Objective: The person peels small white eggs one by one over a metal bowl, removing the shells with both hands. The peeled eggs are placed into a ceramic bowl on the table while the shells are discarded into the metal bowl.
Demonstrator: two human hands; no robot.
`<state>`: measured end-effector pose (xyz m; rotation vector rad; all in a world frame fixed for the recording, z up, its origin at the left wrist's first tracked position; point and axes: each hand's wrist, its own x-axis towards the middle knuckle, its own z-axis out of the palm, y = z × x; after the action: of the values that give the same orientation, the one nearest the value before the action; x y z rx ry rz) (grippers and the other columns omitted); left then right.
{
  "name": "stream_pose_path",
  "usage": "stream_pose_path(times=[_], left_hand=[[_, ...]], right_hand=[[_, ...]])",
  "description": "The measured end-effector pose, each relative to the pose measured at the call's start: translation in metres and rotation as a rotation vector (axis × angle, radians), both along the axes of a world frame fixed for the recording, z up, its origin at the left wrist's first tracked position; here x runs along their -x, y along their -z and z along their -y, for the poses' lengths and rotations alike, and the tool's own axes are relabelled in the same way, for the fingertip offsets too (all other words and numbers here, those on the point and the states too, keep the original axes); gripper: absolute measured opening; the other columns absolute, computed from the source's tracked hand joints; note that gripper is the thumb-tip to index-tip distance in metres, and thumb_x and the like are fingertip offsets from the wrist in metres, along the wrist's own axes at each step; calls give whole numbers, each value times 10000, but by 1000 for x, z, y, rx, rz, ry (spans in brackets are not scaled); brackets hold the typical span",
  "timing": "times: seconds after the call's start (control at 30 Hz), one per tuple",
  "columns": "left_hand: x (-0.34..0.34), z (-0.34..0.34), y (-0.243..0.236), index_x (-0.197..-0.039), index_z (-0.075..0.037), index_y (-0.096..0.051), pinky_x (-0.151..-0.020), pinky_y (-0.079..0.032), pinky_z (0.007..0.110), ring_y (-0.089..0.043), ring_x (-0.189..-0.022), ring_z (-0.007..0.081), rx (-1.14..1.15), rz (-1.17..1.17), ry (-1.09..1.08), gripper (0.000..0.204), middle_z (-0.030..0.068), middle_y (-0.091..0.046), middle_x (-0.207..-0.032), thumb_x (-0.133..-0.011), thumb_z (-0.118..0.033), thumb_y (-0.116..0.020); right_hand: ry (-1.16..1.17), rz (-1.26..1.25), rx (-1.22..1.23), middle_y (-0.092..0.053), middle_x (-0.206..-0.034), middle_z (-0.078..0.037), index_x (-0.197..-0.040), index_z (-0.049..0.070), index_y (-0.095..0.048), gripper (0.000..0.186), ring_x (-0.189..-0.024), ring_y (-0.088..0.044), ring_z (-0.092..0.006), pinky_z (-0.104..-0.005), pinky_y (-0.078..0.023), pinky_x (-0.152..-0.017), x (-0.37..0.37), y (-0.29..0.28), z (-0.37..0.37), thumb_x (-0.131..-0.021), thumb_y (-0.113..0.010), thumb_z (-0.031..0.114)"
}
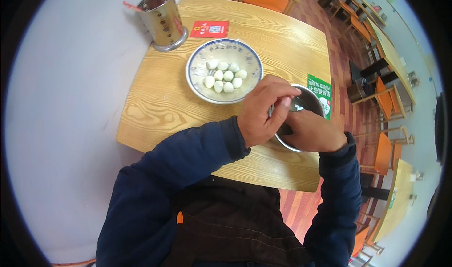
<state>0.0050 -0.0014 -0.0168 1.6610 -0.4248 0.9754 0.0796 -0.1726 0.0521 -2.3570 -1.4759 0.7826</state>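
Observation:
My left hand [264, 110] is over the left rim of a steel bowl [314, 94] with dark contents. Its fingers and thumb are bent together; what they hold, if anything, is hidden. Reaching down into the same bowl is my right hand [318, 132], its fingertips out of sight inside. To the left stands a wide white bowl [197, 85] with a blue-patterned rim. Several small, pale, peeled-looking eggs [228, 76] lie in its bottom.
Both bowls stand on a wooden table [155, 102] against a white wall. At the far left is a perforated metal holder [162, 22]. A red card [202, 30] and a green sheet [325, 89] lie on the tabletop. Orange chairs [383, 147] stand to the right.

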Motion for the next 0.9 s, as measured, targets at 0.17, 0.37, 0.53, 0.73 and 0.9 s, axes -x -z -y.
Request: stream_pose_path(times=[0.17, 0.37, 0.53, 0.73, 0.9], left_hand=[[-1, 2, 3, -1186, -31, -670, -746, -535, 341, -644, -883, 255, 21, -33, 43, 212, 139, -661, -1067, -996, 37, -605], [0, 3, 4, -1194, -30, -667, -746, -536, 330, -639, -873, 238, 9, -63, 57, 214, 136, -651, -1060, -1001, 37, -603], [0, 4, 5, -1203, -14, -657, -723, -539, 300, -632, -808, 184, 25, -86, 66, 211, 135, -633, -1068, -1018, 46, -578], [-3, 5, 7, -1207, 2, -640, -701, -540, 276, -628, -770, 152, 37, -71, 68, 211, 140, -612, -1091, -1026, 67, -552], [-3, 5, 10, -1218, -1, -635, -702, -535, 276, -624, -779, 149, 59, -73, 59, 221, 139, -597, -1112, -1028, 69, -546]], right_hand=[[-14, -6, -32, -741, -934, -276, -1102, 11, -727, 284, -898, -715, -468, -532, -561, -825, -7, 7, 1, -886, -713, 194], [26, 37, -153, -741, -903, -258, -1016, 26, -751, 255, -864, -711, -464, -538, -557, -810, -9, 22, -1, -909, -725, 256], [79, 86, -168, -748, -868, -228, -1005, 53, -780, 255, -840, -720, -440, -514, -567, -795, -7, 23, 1, -913, -728, 285], [144, -18, -167, -735, -902, -226, -1001, 2, -747, 270, -856, -691, -444, -504, -543, -798, -4, 6, 5, -875, -761, 240], [101, 66, -280, -728, -937, -211, -1030, -19, -737, 237, -902, -689, -426, -461, -545, -814, 3, -5, 13, -889, -753, 171]])
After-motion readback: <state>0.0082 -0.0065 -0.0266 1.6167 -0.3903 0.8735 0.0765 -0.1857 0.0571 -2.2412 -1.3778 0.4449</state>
